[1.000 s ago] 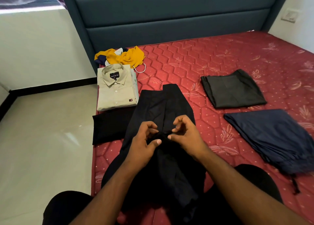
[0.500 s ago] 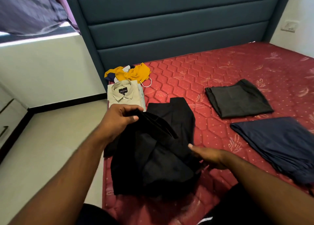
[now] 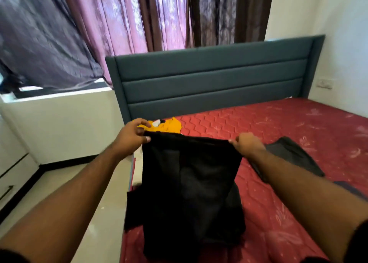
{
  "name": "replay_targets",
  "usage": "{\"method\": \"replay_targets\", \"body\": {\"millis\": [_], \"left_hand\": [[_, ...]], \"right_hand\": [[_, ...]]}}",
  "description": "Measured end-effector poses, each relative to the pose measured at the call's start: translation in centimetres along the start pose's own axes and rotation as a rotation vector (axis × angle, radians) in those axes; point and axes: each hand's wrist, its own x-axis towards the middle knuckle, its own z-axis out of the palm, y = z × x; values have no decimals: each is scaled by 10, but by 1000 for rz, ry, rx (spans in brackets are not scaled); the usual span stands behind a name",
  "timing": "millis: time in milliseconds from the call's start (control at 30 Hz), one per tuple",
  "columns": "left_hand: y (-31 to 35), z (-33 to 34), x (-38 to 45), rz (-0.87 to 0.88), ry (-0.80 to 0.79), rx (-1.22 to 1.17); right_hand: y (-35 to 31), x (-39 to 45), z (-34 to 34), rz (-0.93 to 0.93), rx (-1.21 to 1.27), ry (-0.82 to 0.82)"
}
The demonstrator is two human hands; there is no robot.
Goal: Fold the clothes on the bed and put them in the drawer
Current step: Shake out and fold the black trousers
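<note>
Here the red mattress point(image 3: 278, 127) serves as the landmark, filling the right and lower part of the view in front of the teal headboard point(image 3: 209, 79). Above its near left edge hangs the black garment point(image 3: 191, 183), held up by its top hem so that its lower part drapes down onto the mattress surface. On the mattress to the right of it lies a folded dark grey garment point(image 3: 292, 153), partly behind the right forearm, and at the mattress's far left corner, by the headboard, sits a crumpled yellow garment point(image 3: 169, 125). The left hand point(image 3: 131, 135) pinches the garment's upper left corner between thumb and curled fingers; the right hand point(image 3: 247, 145) grips the upper right corner with its fingers closed round the cloth.

The step in hand looks like straightening the piece before folding. To do it well, I judge both corners should stay level and the hem taut, so the cloth hangs without twist; a light shake would drop the creases, then it should be lowered flat onto the open mattress rather than over the mattress edge, where it could slide to the floor.

No brand, label or writing can be read; the frame is motion-blurred.
</note>
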Motion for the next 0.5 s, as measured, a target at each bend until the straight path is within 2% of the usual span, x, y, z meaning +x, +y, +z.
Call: {"method": "replay_targets", "body": {"millis": [100, 167, 200, 267, 333, 400, 500], "left_hand": [[42, -25, 47, 21, 220, -112], [73, -44, 70, 67, 244, -45], [88, -55, 80, 123, 218, 75], [112, -75, 96, 221, 147, 508], [134, -87, 100, 241, 161, 850], [153, -94, 97, 282, 171, 849], [173, -104, 82, 386, 195, 612]], "right_hand": [[-26, 27, -104, -223, -121, 56], [-41, 36, -165, -346, -216, 205], [-46, 39, -191, -369, -244, 312], [-52, 44, -229, -419, -201, 509], [-57, 43, -257, -446, -149, 605], [-56, 42, -278, -445, -119, 652], [-49, 28, -300, -431, 18, 676]]}}
